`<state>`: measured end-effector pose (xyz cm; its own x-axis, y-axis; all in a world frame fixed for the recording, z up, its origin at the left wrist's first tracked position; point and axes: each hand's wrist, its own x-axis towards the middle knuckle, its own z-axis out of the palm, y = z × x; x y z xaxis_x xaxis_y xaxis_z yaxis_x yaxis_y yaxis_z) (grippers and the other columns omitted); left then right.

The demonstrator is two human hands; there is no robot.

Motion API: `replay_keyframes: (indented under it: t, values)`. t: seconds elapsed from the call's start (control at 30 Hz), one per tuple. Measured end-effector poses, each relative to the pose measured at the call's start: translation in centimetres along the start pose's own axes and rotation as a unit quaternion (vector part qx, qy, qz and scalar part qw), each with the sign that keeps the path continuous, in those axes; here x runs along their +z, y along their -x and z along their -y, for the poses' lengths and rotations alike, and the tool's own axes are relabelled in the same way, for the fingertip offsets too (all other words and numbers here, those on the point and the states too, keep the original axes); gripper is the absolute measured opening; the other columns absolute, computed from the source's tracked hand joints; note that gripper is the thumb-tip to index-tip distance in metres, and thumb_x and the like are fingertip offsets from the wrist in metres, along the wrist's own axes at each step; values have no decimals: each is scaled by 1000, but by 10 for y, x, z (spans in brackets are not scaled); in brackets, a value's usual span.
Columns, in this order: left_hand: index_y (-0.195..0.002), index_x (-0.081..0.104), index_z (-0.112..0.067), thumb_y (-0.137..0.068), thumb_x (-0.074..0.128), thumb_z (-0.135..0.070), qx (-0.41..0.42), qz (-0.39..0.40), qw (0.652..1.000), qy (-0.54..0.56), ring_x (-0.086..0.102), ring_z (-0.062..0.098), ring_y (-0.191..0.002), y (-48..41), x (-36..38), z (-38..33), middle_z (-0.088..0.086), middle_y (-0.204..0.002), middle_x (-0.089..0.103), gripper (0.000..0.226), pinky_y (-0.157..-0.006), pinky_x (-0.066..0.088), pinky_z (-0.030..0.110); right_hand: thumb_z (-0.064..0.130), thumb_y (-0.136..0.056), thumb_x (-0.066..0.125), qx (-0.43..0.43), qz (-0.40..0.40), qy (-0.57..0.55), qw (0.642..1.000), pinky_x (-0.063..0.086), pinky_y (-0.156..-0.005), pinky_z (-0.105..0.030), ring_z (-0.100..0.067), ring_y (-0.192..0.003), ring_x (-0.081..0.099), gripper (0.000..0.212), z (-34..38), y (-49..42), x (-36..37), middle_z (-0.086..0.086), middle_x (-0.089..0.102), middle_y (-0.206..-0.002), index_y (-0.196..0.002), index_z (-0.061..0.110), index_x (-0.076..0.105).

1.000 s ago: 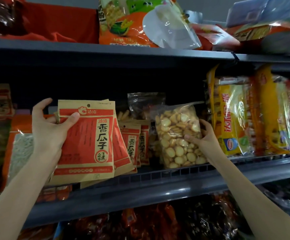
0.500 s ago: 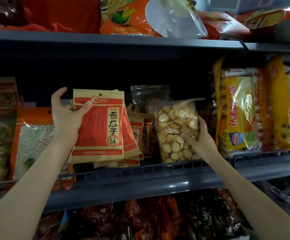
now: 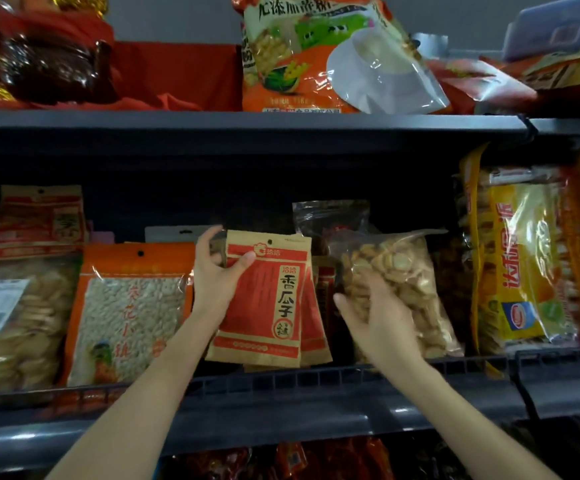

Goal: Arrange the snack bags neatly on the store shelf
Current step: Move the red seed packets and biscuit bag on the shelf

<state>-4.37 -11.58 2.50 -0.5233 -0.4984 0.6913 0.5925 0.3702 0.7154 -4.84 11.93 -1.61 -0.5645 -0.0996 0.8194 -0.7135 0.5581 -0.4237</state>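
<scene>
My left hand (image 3: pixel 215 275) grips the upper left corner of a red and tan sunflower seed bag (image 3: pixel 267 303), thumb on its front. The bag stands upright at the front of the middle shelf (image 3: pixel 316 382), with more bags of the same kind (image 3: pixel 316 320) right behind it. My right hand (image 3: pixel 382 323) lies spread against the front of a clear bag of round biscuits (image 3: pixel 406 282), just right of the seed bags. That biscuit bag leans slightly to the left.
Left of my left hand stands an orange bag of pale seeds (image 3: pixel 125 313), then clear cracker bags (image 3: pixel 11 323). Yellow biscuit packs (image 3: pixel 523 271) fill the right. A dark clear bag (image 3: pixel 330 216) stands behind. The upper shelf (image 3: pixel 212 121) holds large orange bags (image 3: pixel 299 64).
My left hand has carried the seed bag right and back into the shelf, in front of the matching bags. My right hand has shifted from the biscuit bag's right side onto its front.
</scene>
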Motion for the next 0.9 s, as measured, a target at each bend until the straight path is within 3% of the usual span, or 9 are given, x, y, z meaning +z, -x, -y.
replay_keyframes:
  t: [0.07, 0.13, 0.3, 0.43, 0.53, 0.63, 0.7, 0.77, 0.9]
  values:
    - [-133, 36, -28, -81, 72, -17, 16, 32, 999, -30, 66, 13, -98, 8, 5, 11, -1, -107, 66, 64, -75, 58, 28, 38, -91, 56, -8, 76, -5, 997, 41, -84, -19, -9, -109, 55, 56, 12, 3, 23, 13, 53, -119, -140, 22, 33]
    - [-137, 31, -29, -85, 67, -20, 28, 69, 993, -86, 63, 12, -104, 17, 9, 20, -9, -109, 62, 64, -74, 53, 17, 36, -91, 56, -14, 100, -11, 995, 45, -85, -22, -13, -109, 58, 56, 17, 2, 48, 4, 58, -124, -139, 22, 31]
    - [-146, 3, -40, -90, 58, -34, 10, 97, 982, -162, 52, 20, -124, 27, 7, 28, 6, -140, 49, 78, -100, 48, 46, 36, -89, 60, 33, 86, -29, 995, 48, -88, -28, -19, -112, 58, 65, 15, 2, 80, -5, 57, -125, -142, 17, 28]
    - [-148, -12, -34, -93, 48, -42, -57, 115, 973, -193, 56, 21, -117, 50, 1, 32, 8, -142, 46, 81, -94, 50, 37, 43, -85, 63, 76, 113, -80, 987, 47, -87, -29, -18, -116, 55, 71, 14, 5, 86, 0, 55, -129, -142, 23, 25]
    - [-147, -16, -34, -96, 46, -34, -102, 197, 960, -172, 57, 15, -106, 65, -1, 34, 8, -143, 44, 80, -82, 47, 26, 36, -84, 66, 47, 72, -107, 990, 45, -88, -27, -17, -115, 55, 69, 17, 4, 85, -1, 56, -128, -140, 20, 29]
    - [-146, -14, -40, -95, 51, -18, -37, 222, 964, -142, 40, 15, -132, 53, -1, 29, 5, -154, 24, 86, -105, 40, 34, 25, -84, 69, 36, 31, -119, 992, 41, -87, -23, -11, -109, 50, 72, 22, -5, 83, -6, 49, -130, -143, 20, 28]
    - [-143, -21, -44, -94, 53, -16, -43, 249, 958, -136, 31, 17, -139, 44, -3, 25, 4, -158, 16, 92, -112, 33, 40, 22, -84, 69, 28, 38, -111, 993, 41, -86, -23, -13, -107, 51, 79, 22, -9, 82, -8, 44, -131, -147, 22, 21]
    - [-137, -31, -46, -92, 56, -17, -68, 281, 943, -164, 36, 19, -137, 43, -6, 26, 5, -158, 17, 102, -110, 35, 37, 20, -83, 71, 25, 76, -100, 992, 40, -86, -22, -12, -107, 52, 89, 19, -4, 82, -8, 41, -133, -149, 25, 12]
    - [-139, -35, -37, -88, 62, -18, -98, 290, 931, -199, 51, 14, -122, 64, -18, 29, 7, -147, 41, 111, -99, 40, 27, 20, -77, 76, 10, 130, -69, 989, 36, -94, -22, -20, -123, 49, 103, 9, 15, 86, -7, 45, -137, -151, 25, 5]
